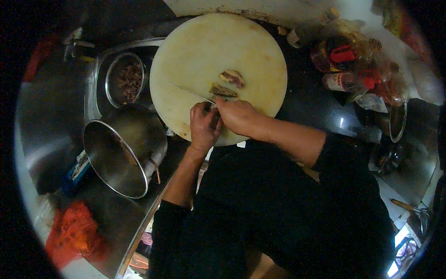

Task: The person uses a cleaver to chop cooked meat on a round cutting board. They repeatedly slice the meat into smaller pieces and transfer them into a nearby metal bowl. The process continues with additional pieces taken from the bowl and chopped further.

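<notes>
A round, pale plastic chopping board (216, 45) lies before me. Over its near part, my right hand (238, 117) grips a knife (195, 94), whose thin blade points to the far left. My left hand (205, 123) rests close beside it with curled fingers, on a dark piece of food that the hands mostly hide. Just beyond the knife lie a brownish slab (223, 90), probably meat, and a second piece (232, 78) with a yellowish edge and a pinkish-brown middle.
A steel bowl of chopped brown food (130, 83) sits in the sink at the left. Nearer stands a large steel pot (146, 139), tilted in view. A red plastic bag (76, 233) lies at the lower left. Several bottles, one with a red cap (368, 83), crowd the right.
</notes>
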Available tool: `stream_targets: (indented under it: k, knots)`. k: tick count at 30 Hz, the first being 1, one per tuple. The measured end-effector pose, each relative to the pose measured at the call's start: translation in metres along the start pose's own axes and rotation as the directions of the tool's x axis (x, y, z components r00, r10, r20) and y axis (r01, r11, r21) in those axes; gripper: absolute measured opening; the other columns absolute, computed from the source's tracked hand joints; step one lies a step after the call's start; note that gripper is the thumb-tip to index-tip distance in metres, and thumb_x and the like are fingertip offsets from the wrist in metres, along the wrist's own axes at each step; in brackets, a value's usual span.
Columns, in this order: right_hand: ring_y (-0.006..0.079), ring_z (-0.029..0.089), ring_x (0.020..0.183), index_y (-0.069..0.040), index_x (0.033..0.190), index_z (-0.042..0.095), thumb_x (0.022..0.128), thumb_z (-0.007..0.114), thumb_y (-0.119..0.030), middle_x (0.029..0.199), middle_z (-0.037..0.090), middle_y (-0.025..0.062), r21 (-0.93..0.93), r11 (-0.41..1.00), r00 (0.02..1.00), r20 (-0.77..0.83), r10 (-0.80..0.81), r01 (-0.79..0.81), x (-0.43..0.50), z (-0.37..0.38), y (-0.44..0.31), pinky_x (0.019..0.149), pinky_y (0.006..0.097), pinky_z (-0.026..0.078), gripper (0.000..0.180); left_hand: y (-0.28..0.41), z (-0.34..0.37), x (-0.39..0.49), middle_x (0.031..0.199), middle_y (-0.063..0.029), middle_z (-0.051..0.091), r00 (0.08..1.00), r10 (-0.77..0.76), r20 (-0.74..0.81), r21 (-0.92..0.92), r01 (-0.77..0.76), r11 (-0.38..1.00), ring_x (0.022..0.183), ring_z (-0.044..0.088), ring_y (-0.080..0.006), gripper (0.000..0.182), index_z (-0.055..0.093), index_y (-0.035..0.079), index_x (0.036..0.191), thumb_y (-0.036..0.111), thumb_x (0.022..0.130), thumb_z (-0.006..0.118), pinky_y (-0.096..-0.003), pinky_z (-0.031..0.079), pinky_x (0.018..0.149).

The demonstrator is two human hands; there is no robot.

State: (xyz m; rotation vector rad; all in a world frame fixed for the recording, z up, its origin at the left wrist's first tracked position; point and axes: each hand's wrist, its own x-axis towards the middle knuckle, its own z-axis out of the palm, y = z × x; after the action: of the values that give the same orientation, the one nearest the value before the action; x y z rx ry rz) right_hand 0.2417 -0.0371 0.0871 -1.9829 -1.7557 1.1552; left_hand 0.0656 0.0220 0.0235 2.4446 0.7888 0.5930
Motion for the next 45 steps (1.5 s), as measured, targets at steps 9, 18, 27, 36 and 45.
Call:
stream_targets:
  k: [9, 18, 27, 36, 45]
  knots:
    - [0.0464, 0.068, 0.075, -0.002, 0.117, 0.051, 0.096, 0.055, -0.014, 0.081, 0.069, 0.0251, 0.061, 0.984, 0.986, 0.032, 0.164, -0.165, -0.081, -0.012, 0.057, 0.065, 0.0572, 0.053, 0.024, 0.000, -0.008, 0.019, 0.127, -0.0217, 0.058, 0.995, -0.046, -0.087, -0.045, 0.043, 0.998, 0.117, 0.053, -0.0424, 0.039, 0.065, 0.004, 0.114, 0.005, 0.076, 0.075, -0.0500, 0.046, 0.099]
    - [0.0351, 0.069, 0.069, 0.003, 0.124, 0.054, 0.099, 0.060, -0.017, 0.078, 0.069, 0.0214, 0.325, 0.914, 0.919, -0.222, 0.325, -0.244, -0.102, -0.042, 0.087, 0.062, 0.0461, 0.053, 0.032, -0.016, -0.026, 0.098, 0.117, -0.0167, 0.067, 0.887, -0.118, 0.446, -0.042, 0.152, 0.988, 0.105, 0.063, -0.0351, 0.045, 0.064, 0.003, 0.122, -0.002, 0.078, 0.066, -0.0403, 0.053, 0.094]
    - [0.0416, 0.069, 0.077, 0.002, 0.120, 0.054, 0.098, 0.060, -0.019, 0.083, 0.067, 0.0253, 0.307, 0.948, 0.989, -0.085, 0.118, -0.087, -0.093, -0.039, 0.071, 0.066, 0.0480, 0.052, 0.031, -0.024, -0.091, 0.032, 0.101, -0.0079, 0.068, 0.774, -0.341, 0.534, -0.599, 0.631, 0.493, 0.088, 0.064, -0.0136, 0.048, 0.058, 0.001, 0.130, -0.006, 0.083, 0.061, -0.0287, 0.053, 0.078]
    - [0.0495, 0.065, 0.076, -0.002, 0.112, 0.051, 0.099, 0.058, -0.018, 0.080, 0.066, 0.0262, 0.051, 0.999, 0.998, 0.055, -0.005, 0.002, -0.069, -0.031, 0.045, 0.066, 0.0565, 0.050, 0.022, -0.011, -0.036, -0.027, 0.118, -0.0197, 0.067, 0.821, -0.557, 0.125, -0.262, 0.569, 0.780, 0.104, 0.067, -0.0386, 0.034, 0.068, 0.001, 0.117, 0.010, 0.084, 0.075, -0.0381, 0.056, 0.087]
    - [0.0462, 0.067, 0.075, -0.004, 0.112, 0.050, 0.088, 0.061, -0.010, 0.079, 0.068, 0.0216, -0.296, 0.920, 0.941, 0.293, -0.169, 0.258, -0.048, -0.040, 0.026, 0.064, 0.0562, 0.052, 0.027, 0.022, -0.013, -0.057, 0.123, -0.0217, 0.064, 0.931, -0.327, -0.160, -0.045, 0.324, 0.945, 0.102, 0.067, -0.0408, 0.029, 0.072, 0.006, 0.110, 0.014, 0.084, 0.079, -0.0445, 0.057, 0.088]
